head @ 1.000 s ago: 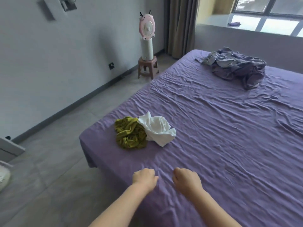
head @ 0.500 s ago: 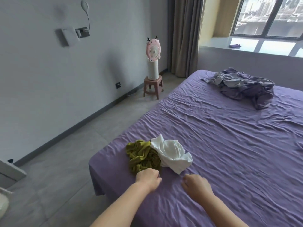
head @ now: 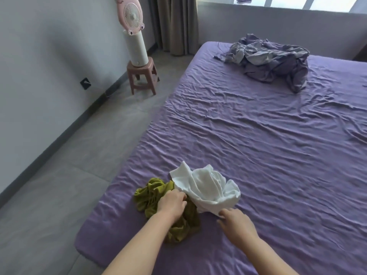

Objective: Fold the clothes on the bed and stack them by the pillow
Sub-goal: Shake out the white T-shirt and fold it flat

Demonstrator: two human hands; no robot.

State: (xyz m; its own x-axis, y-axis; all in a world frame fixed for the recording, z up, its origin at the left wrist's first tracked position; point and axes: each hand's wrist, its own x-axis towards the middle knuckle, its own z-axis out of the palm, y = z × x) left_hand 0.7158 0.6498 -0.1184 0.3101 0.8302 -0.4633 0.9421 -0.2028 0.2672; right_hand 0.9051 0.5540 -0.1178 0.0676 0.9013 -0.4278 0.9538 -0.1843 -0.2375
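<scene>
On bed [head: 258,145], left hand [head: 172,203] gripping green garment [head: 148,195]

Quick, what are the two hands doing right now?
Left hand: grips the olive-green garment.
Right hand: fingertips touch the white garment edge; cannot tell if it grips.

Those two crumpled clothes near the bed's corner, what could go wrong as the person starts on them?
The olive-green garment and the white garment overlap, so lifting one may drag the other along. Both lie close to the edge of the bed, so a tug by the left hand might pull the green one onto the floor. The right hand only reaches the white hem, a grip that may slip.
</scene>
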